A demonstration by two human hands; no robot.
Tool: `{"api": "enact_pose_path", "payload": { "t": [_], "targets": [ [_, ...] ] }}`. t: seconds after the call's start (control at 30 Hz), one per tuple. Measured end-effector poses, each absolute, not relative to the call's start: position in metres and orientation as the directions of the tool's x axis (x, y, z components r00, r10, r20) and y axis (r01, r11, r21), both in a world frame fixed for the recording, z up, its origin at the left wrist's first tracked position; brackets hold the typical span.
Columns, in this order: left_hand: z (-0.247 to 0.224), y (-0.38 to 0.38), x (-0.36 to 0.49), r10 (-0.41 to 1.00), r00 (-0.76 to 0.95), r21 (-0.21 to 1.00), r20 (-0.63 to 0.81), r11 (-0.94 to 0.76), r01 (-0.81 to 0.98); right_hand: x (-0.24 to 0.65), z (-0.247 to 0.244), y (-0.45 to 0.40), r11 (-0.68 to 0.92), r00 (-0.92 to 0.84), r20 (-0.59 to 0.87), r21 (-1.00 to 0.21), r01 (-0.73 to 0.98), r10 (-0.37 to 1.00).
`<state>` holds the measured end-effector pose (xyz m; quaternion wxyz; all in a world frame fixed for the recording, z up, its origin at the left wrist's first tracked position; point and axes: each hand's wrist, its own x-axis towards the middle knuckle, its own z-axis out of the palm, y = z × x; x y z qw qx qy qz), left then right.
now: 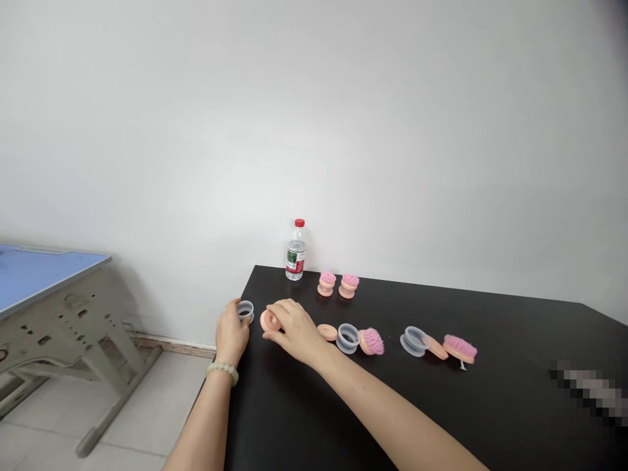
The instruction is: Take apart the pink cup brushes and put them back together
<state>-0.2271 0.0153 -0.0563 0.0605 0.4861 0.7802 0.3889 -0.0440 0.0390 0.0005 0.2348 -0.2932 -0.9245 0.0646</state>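
Note:
My left hand (pixel 231 332), with a beaded bracelet on its wrist, grips a translucent grey ring (pixel 246 311) near the table's left edge. Close to its right, my right hand (pixel 290 328) holds a round peach disc (pixel 270 320) with a hole in it, between thumb and fingers. Right of that hand lie another peach disc (pixel 327 332), a grey ring (pixel 348 338) and a pink bristle head (pixel 371 341) tipped on its side. Farther right are a third grey ring (pixel 415 341), a peach disc (pixel 436 348) and a pink bristle head (pixel 460 348) with a small pale stem under it.
Two pink-topped brushes (pixel 326 284) (pixel 348 286) stand upright toward the back of the black table (pixel 515 327). A water bottle (pixel 295 252) with a red cap is behind them to the left. A blue-topped desk (pixel 44 271) stands at the far left, and a white wall rises behind.

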Motion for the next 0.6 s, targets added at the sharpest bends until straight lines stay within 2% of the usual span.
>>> {"api": "enact_pose_path", "payload": {
  "t": [0.33, 0.6],
  "targets": [
    [-0.051, 0.017, -0.226, 0.808, -0.539, 0.642, 0.238, 0.286, 0.711, -0.091, -0.015, 0.064, 0.788, -0.77, 0.2, -0.019, 0.615, 0.606],
    [-0.044, 0.014, -0.217, 0.845, -0.497, 0.622, 0.196, 0.285, 0.73, -0.085, -0.017, 0.068, 0.768, -0.757, 0.167, 0.0, 0.641, 0.632]
  ]
}}
